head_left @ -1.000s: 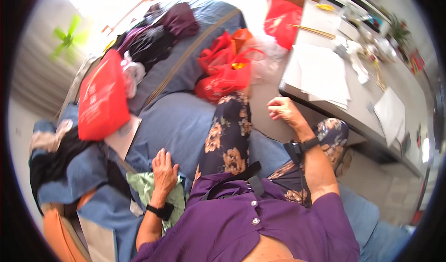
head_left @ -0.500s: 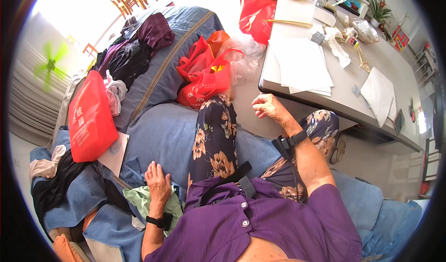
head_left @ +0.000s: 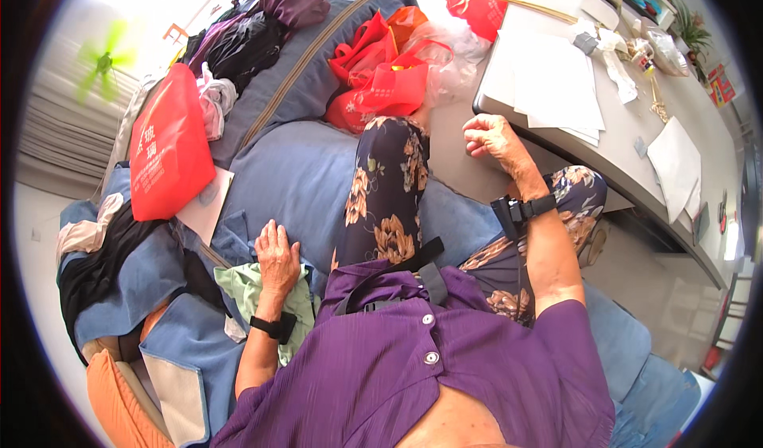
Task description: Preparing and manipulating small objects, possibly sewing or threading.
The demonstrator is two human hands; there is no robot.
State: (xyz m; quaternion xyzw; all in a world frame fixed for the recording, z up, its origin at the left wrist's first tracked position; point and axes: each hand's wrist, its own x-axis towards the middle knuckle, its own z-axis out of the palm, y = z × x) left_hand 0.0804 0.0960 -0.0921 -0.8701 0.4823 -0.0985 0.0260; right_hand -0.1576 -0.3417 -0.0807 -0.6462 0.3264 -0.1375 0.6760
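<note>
The person sits on a blue fabric sofa (head_left: 294,170), legs in dark floral trousers. The left hand (head_left: 277,256) lies flat and open, palm down, fingers spread on a crumpled pale green cloth (head_left: 238,283) beside the thigh; it presses on the cloth without gripping it. The right hand (head_left: 490,137) hangs loosely curled and empty just off the near edge of the grey tabletop (head_left: 628,142), close to the white paper sheets (head_left: 556,83). To take up the cloth well, I would say the fingers should gather a fold under the palm first. The cloth lies directly beneath and behind that hand.
</note>
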